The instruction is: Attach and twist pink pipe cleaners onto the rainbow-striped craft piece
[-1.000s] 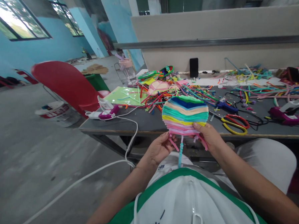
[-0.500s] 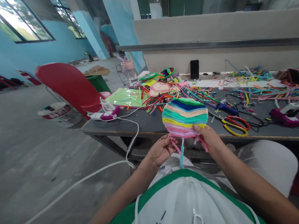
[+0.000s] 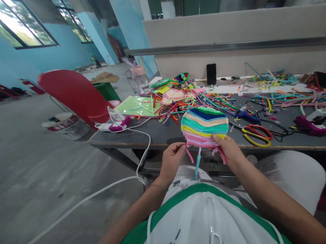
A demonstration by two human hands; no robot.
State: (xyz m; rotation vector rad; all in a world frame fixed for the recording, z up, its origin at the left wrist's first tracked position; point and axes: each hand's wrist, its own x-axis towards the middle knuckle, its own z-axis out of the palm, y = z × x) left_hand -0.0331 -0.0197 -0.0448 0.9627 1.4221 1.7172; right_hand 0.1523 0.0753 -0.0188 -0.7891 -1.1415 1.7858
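Over the near edge of the surface [image 3: 162,135], we hold up a striped disc [image 3: 204,126], its turquoise and lilac stem [image 3: 198,165] hanging towards our lap. Our right hand [image 3: 227,149] is closed on its lower right, thumb in front, fingers behind. Our left hand [image 3: 173,159] pinches the top of 1 pink strand [image 3: 190,155] at the lower left, fingertips together. To the disc's right we have scissors [image 3: 257,141], with a blue glue gun [image 3: 247,117] just behind. Beyond it, we see heaped stems and a phone [image 3: 211,74] standing upright.
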